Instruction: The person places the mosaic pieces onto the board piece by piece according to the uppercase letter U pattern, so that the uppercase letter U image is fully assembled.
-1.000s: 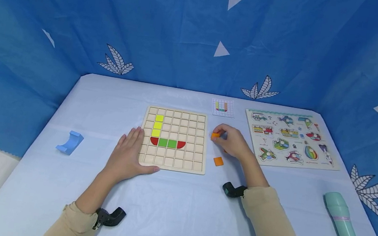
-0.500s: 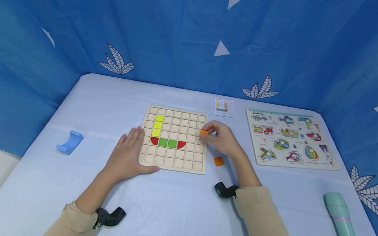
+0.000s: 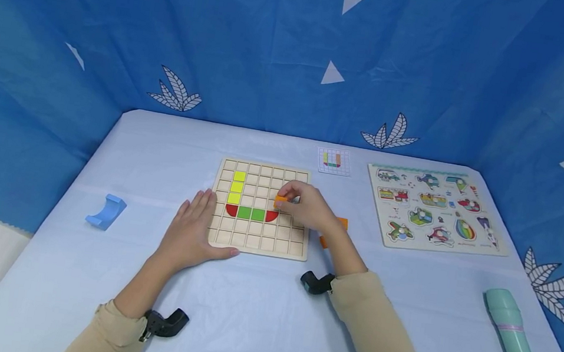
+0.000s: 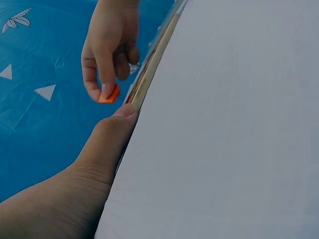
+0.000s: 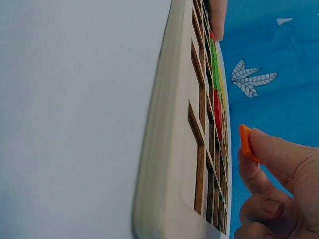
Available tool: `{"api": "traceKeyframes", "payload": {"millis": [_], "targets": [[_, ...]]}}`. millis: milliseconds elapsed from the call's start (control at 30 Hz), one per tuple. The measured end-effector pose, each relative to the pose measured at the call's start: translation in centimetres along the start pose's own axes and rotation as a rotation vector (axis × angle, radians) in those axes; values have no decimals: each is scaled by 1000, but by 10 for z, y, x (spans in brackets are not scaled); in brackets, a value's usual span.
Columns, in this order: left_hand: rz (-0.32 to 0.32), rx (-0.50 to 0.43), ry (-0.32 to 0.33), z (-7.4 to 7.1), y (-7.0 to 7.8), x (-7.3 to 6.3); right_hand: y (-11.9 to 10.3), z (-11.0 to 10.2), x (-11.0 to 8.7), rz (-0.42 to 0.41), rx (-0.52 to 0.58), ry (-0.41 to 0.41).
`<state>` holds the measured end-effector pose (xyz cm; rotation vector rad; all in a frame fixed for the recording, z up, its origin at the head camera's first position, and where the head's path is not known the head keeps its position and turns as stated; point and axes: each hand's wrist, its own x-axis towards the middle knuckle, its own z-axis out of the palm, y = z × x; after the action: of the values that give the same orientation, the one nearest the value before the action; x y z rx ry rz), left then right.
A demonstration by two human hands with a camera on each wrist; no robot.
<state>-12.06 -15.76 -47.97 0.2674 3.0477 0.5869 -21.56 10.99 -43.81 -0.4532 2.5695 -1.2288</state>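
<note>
A wooden grid board point(image 3: 280, 247) lies on the table, bearing several yellow squares point(image 3: 236, 187), green squares point(image 3: 251, 213) and a red rounded piece point(image 3: 231, 211) at either end of the green. My left hand point(image 3: 188, 232) rests along the board's left edge, fingers straight, thumb at the near edge. Over the board, just above the right-hand red piece, my right hand point(image 3: 308, 206) pinches an orange square tile point(image 5: 245, 143) between thumb and fingers. In the right wrist view the tile is apart from the grid. Two more orange tiles point(image 3: 343, 223) are partly hidden by the right wrist.
A small pattern card point(image 3: 334, 161) lies behind the board. A picture puzzle board point(image 3: 438, 211) sits to the right, with a mint-green tube point(image 3: 518, 350) nearer the front. On the left is a blue curved block point(image 3: 106, 212). Blue cloth point(image 3: 277, 50) hangs around the table.
My right hand has carried the orange tile leftward from the table beside the board to above the grid. My left hand has stayed in place.
</note>
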Motion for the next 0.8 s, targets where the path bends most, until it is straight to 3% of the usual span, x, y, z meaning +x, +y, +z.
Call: {"api": "traceKeyframes", "payload": {"millis": [800], "targets": [[2,0,4,0,-1,0,-9,16,7,20,-75,4]]}}
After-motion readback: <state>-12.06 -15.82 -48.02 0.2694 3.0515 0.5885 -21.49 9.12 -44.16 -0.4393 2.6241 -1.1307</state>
